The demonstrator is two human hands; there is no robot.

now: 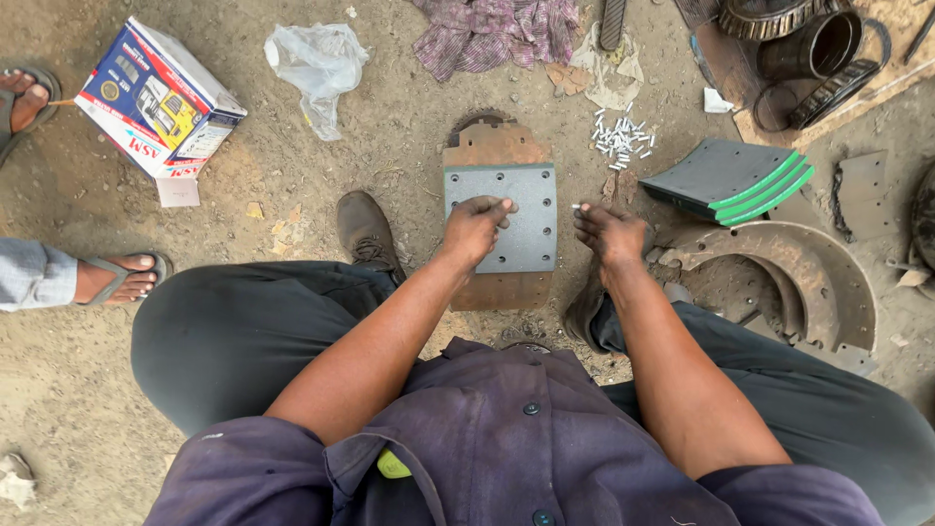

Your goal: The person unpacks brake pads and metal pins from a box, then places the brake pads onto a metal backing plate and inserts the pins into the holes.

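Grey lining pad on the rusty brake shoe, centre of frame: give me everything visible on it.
The grey lining pad is a flat-looking rectangular slab, matte grey, with rows of small round holes along its edges and middle. It lies on top of a rusty brown brake shoe, which sticks out beyond it above and below, on the dirt ground. The left hand rests on its left part, fingers curled at the upper edge. The right hand is just off its right side, pinching a small pale piece.

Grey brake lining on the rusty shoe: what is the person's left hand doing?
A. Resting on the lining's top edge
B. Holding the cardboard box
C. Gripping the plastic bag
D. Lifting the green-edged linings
A: the left hand rests on the upper part of the grey brake lining.
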